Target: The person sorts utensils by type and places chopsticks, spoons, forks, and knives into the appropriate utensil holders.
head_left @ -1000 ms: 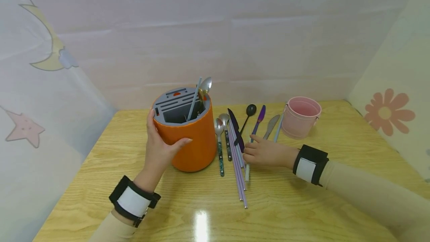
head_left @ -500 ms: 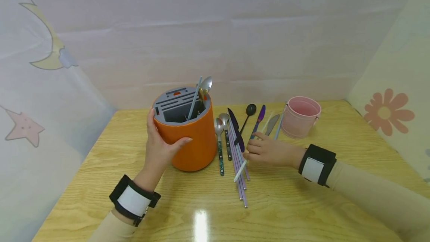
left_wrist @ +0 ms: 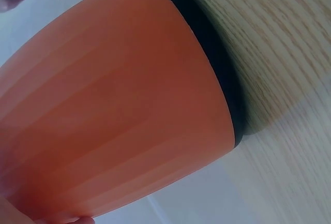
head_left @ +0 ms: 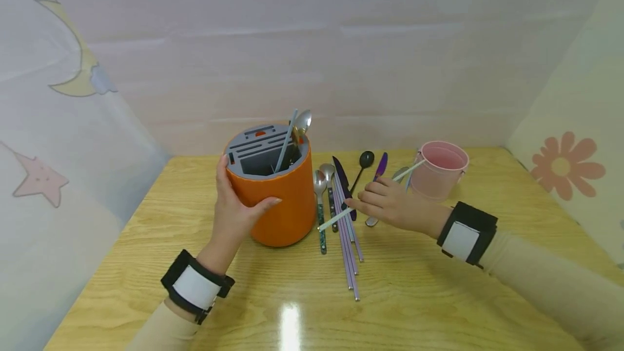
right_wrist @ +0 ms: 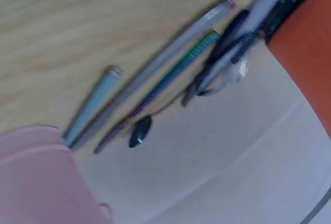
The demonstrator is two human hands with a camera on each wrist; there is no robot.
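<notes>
A staged tabletop booth, not a real kitchen: pale fabric sheets (head_left: 341, 58) wall in a wooden table (head_left: 414, 286) on three sides. Upper left, a moon (head_left: 80, 69) and star (head_left: 41, 180) printed on the cloth; far right, a pink flower (head_left: 560, 167). Cutlery (head_left: 341, 205), an orange holder (head_left: 278, 199) and a pink bucket (head_left: 441, 169) laid out like a recording set-up.

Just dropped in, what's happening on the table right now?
The left hand grips the side of the orange utensil holder, which already has a spoon and a stick standing in it. The right hand pinches a white straw lifted off the table, above the cutlery row beside a pink bucket.
</notes>
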